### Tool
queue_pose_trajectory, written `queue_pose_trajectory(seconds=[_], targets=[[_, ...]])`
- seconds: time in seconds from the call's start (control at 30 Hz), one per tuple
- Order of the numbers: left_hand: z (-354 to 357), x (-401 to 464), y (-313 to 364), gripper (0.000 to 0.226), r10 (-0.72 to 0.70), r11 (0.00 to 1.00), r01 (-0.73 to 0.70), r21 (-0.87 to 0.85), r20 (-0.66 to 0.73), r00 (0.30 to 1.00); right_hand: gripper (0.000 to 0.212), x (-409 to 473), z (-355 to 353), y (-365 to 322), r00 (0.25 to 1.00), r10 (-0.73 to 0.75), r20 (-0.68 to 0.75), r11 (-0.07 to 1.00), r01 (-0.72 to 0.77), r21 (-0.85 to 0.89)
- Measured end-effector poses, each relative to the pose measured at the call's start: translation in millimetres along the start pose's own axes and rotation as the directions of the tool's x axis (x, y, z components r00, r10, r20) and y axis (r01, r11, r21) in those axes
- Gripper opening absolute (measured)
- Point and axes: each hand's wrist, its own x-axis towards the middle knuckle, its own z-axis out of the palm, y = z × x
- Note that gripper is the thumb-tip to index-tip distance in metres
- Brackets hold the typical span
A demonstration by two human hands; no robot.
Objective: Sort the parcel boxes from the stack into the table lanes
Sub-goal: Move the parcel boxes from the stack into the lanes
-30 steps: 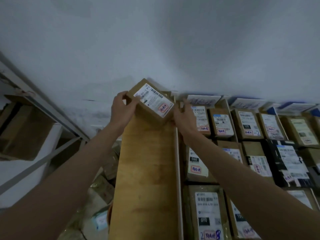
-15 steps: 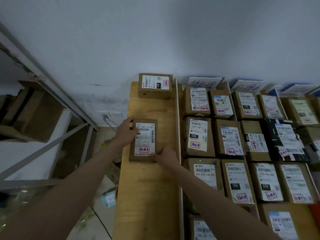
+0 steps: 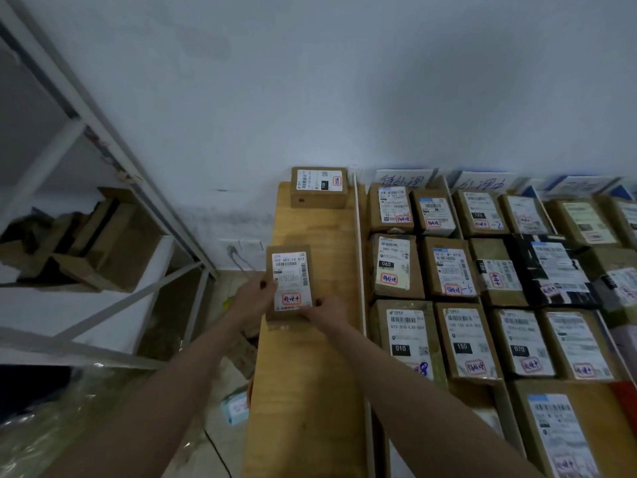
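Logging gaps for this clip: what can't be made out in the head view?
- Held box: lower corners covered by left hand and right hand; label print too small.
- Whether it rests on the table: unclear.
- Right-hand boxes: cut off by frame edge.
- Shelf contents: dark, blurred.

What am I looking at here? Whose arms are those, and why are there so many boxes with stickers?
There is no robot here. The picture comes from a camera worn on a person's head, looking down, so you see the person's own two arms reaching forward. The left hand and the right hand together hold a small brown parcel box with a white label, over a long wooden lane of the table. Another box sits at the far end of that lane, by the wall. To the right, many more labelled boxes lie in rows, parted by thin white dividers. At the left stands a metal shelf holding cardboard.
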Motion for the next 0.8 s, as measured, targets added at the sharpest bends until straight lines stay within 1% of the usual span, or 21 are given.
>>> queue_pose_trajectory(seconds=[0.07,0.13,0.17,0.2,0.27,0.33,0.37,0.47,0.6,0.73,0.8], targets=[[-13.7,-12.9,5.8,0.043,0.021,0.997,-0.015,0.076,-0.078,0.997,0.026,-15.1,-10.9,-8.7,0.999,-0.033,-0.03,0.999,0.034,0.033],[-28.2,-26.9,13.4,0.048,0.081,0.973,-0.042,0.227,-0.165,0.983,0.019,-32.4,-27.6,-20.5,0.995,-0.072,-0.069,0.993,0.078,0.087],[-34.3,-34.9,18.5,0.049,0.123,0.948,-0.059,0.314,-0.187,0.975,0.015,-42.6,-37.6,-26.0,0.992,-0.088,-0.088,0.989,0.097,0.11],[-38.9,-42.6,23.2,0.05,0.172,0.912,-0.083,0.402,-0.191,0.966,0.016,-53.3,-48.4,-30.4,0.989,-0.102,-0.11,0.985,0.116,0.125],[-43.4,-57.9,33.3,0.051,0.285,0.82,-0.14,0.556,-0.184,0.941,0.032,-75.5,-71.6,-35.6,0.98,-0.122,-0.159,0.984,0.141,0.112],[-41.7,-73.0,46.8,0.054,0.357,0.738,-0.166,0.654,-0.17,0.919,0.041,-98.4,-95.2,-35.0,0.971,-0.121,-0.205,0.985,0.143,0.098],[-37.8,-81.7,54.8,0.055,0.374,0.711,-0.173,0.682,-0.159,0.914,0.041,-109.6,-106.9,-32.0,0.969,-0.12,-0.217,0.984,0.146,0.106],[-17.4,-108.9,77.1,0.058,0.427,0.654,-0.217,0.725,-0.116,0.897,0.029,-140.5,-140.3,-14.8,0.964,-0.111,-0.24,0.974,0.153,0.165],[19.5,-147.2,100.3,0.06,0.486,0.598,-0.28,0.751,-0.061,0.872,0.037,-175.7,-178.4,21.1,0.948,-0.114,-0.297,0.971,0.17,0.17],[63.5,-193.9,115.4,0.059,0.53,0.566,-0.33,0.756,-0.027,0.848,0.021,-211.2,-209.4,69.2,0.929,-0.095,-0.357,0.949,0.192,0.249],[87.6,-219.6,120.0,0.059,0.529,0.555,-0.344,0.757,-0.003,0.848,0.026,-229.7,-224.7,97.5,0.928,-0.068,-0.367,0.944,0.179,0.278]])
